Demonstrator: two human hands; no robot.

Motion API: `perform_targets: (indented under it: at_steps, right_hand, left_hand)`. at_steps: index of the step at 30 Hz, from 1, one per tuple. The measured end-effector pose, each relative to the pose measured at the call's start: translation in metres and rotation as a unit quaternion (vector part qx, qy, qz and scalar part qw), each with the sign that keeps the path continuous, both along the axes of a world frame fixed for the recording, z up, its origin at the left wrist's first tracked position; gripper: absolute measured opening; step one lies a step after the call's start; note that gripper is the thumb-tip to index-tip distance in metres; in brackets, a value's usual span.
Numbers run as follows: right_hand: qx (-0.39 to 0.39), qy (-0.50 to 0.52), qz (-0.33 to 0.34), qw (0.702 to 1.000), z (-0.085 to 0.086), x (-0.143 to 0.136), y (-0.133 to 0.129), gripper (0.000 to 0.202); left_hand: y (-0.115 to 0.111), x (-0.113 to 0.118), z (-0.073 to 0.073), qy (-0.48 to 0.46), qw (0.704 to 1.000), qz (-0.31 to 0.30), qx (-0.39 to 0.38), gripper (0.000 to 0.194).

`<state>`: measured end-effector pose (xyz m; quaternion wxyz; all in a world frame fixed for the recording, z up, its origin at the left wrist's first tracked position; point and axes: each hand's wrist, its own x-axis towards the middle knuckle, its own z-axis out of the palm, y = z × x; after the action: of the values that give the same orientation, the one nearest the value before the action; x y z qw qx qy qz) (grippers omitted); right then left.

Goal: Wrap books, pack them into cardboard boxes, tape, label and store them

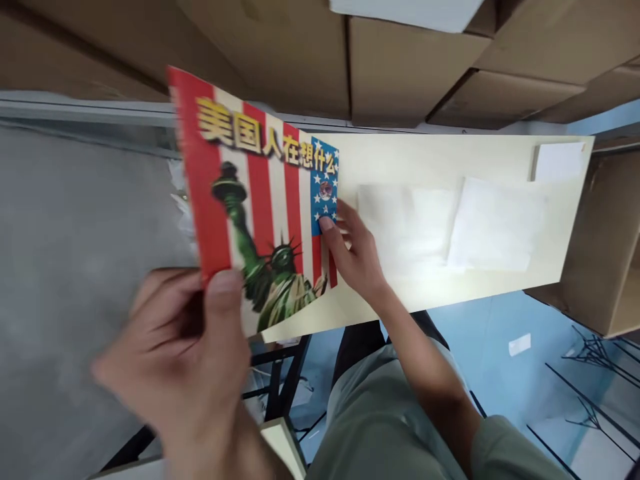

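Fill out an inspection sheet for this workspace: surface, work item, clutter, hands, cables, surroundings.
Surface: pale table, long and narrow.
Work item: printed item with a Statue of Liberty, red and white stripes and yellow Chinese characters, held up at the table's left end.
Clutter: white sheets lying on the table; a white block near its far right corner.
Hands: left hand grips the item's lower left, thumb on its front; right hand grips its right edge.
Cables: none identifiable; the area below the table is too indistinct.
Surroundings: cardboard boxes along the far side; open cardboard box at the right end; blue floor.
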<state>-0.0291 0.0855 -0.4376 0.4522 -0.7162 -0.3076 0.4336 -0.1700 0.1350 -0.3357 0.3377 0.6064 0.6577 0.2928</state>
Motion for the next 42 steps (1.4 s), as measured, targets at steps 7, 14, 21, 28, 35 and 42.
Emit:
perform_targets:
  at_steps: [7,14,21,28,35,42]
  right_hand:
    - [-0.073,-0.050,-0.117,0.989,0.043,0.109,-0.092,0.046]
    - [-0.139,-0.185,-0.110,0.967,0.035,0.169,-0.158,0.045]
    - [-0.152,-0.240,-0.053,0.957,-0.010,0.144,-0.148,0.043]
    - [-0.157,-0.402,-0.050,0.901,0.008,0.143,-0.158,0.033]
    - [-0.114,-0.428,0.042,0.895,0.002,0.132,-0.176,0.043]
    - [-0.111,-0.387,0.032,0.915,-0.011,0.133,-0.179,0.040]
  left_hand:
    - [-0.064,0.082,-0.034,-0.046,0.975,-0.070,-0.206,0.024]
    - [-0.121,0.144,-0.065,-0.060,0.956,-0.146,-0.246,0.031]
    - [-0.130,0.129,-0.107,0.037,0.981,-0.110,-0.153,0.032]
    - [-0.124,0.119,-0.102,0.117,0.987,-0.087,-0.068,0.034]
    - [-0.097,0.096,-0.110,0.143,0.976,-0.035,-0.159,0.020]
    - [-0.109,0.109,-0.089,-0.006,0.970,-0.211,-0.121,0.019]
